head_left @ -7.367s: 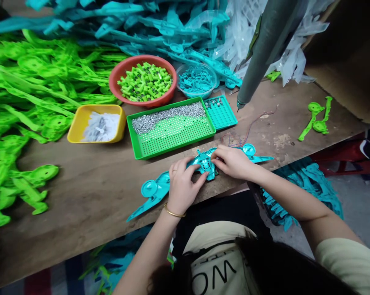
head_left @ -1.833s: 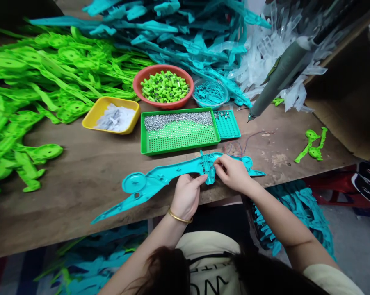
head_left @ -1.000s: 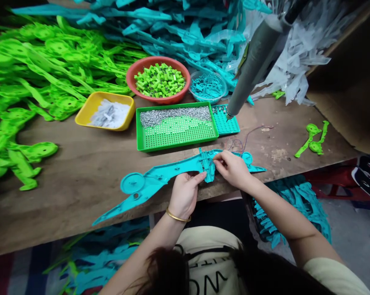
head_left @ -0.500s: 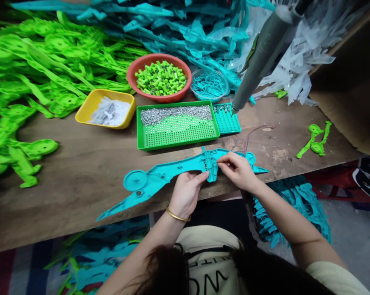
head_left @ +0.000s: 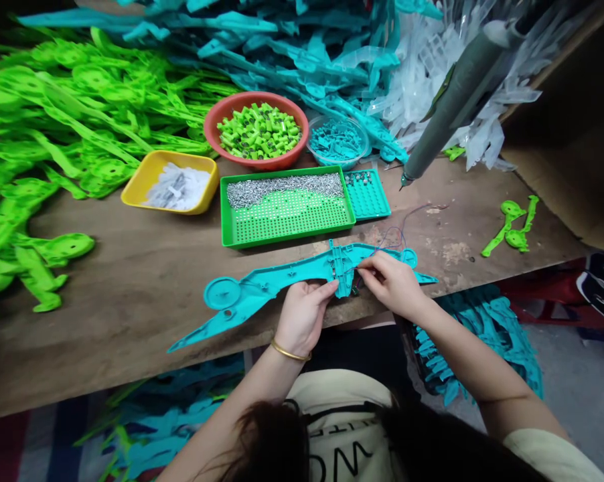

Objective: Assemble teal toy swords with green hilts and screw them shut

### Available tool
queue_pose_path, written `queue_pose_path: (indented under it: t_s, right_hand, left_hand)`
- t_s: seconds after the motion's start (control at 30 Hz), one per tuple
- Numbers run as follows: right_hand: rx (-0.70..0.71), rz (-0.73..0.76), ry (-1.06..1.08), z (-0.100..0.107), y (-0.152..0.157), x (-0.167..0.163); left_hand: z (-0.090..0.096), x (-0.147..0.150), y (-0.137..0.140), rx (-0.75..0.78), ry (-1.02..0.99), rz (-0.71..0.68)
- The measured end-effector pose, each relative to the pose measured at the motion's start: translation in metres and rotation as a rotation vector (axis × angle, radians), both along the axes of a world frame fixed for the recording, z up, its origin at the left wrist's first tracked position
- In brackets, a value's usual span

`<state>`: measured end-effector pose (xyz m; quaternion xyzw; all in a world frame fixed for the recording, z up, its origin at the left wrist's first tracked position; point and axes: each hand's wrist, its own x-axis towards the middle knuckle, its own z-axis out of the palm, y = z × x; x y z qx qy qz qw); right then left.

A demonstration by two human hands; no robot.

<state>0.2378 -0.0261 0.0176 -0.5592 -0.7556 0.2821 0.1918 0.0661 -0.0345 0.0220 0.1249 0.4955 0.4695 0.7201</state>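
A long turquoise plastic toy-bow-like shell (head_left: 266, 284) lies near the table's front edge, its ribbed inner side facing up. My left hand (head_left: 305, 311) grips its short middle stub from below, thumb on top. Beside that stub, my right hand (head_left: 388, 281) has thumb and forefinger pinched, apparently on thin wires. Red and blue wires (head_left: 400, 234) trail out beyond the shell behind this hand. A small dark piece (head_left: 355, 290) shows under my right fingertips; its kind is too small to tell.
A green tray of screws (head_left: 286, 234), a turquoise tray (head_left: 372, 201), a red bowl (head_left: 256, 161) and a yellow tub (head_left: 169, 206) stand behind the shell. An electric screwdriver (head_left: 453, 114) hangs at right. Green shells (head_left: 81, 120) pile up left.
My right fingers have shifted slightly right, away from the stub, and the small dark piece now shows below them. The hanging screwdriver has swung right. My left hand keeps its grip.
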Motion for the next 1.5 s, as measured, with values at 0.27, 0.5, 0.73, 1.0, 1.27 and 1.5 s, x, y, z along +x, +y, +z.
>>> queue_pose_path:
  t_s: [0.27, 0.5, 0.73, 1.0, 1.27, 1.5]
  right_hand:
    - [-0.004, 0.072, -0.292, 0.002, 0.01, -0.017]
    - [-0.104, 0.111, -0.355, 0.002, 0.014, -0.022]
    - [-0.108, 0.121, -0.374, 0.005, 0.013, -0.021]
    - [-0.12, 0.17, -0.254, 0.002, 0.015, -0.011]
    - [-0.136, 0.344, -0.252, 0.008, 0.018, 0.0]
    - [-0.004, 0.441, -0.487, 0.008, 0.011, -0.004]
  left_hand:
    - [0.003, -0.033, -0.008, 0.011, 0.327, -0.564]
    - [0.005, -0.05, 0.014, 0.831, 1.324, -0.792]
    - [0.005, -0.023, 0.017, 0.664, 1.587, -1.1]
    - [0.006, -0.029, 0.02, 0.747, 1.658, -1.039]
    - [-0.025, -0.056, -0.002, 0.861, 1.585, -0.448]
    - [-0.027, -0.06, -0.001, 0.918, 1.46, -0.532]
